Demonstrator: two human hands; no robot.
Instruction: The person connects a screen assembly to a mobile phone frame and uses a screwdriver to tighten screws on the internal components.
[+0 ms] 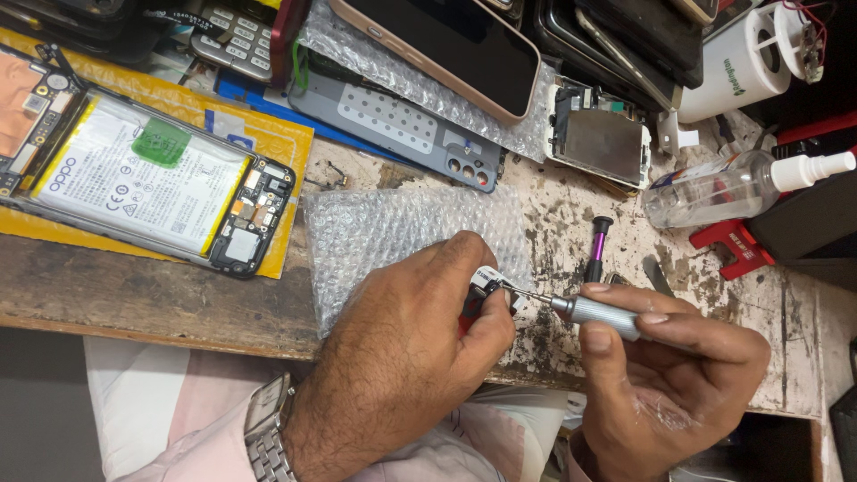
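Our left hand (pixel 420 330) fingers clamp a small phone part (pixel 491 284) just above the worktop (pixel 178 299) edge, beside the bubble wrap (pixel 402 232). Right hand (pixel 665 375) fingers grip a silver precision screwdriver (pixel 594 312), tip touching the part.

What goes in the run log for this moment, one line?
left hand: pinches small phone part | right hand: holds silver screwdriver, tip at part | under: bubble wrap | nearby: opened phone

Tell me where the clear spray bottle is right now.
In the head view, the clear spray bottle lies on its side at the bench's right, above the right hand, beside a red part.
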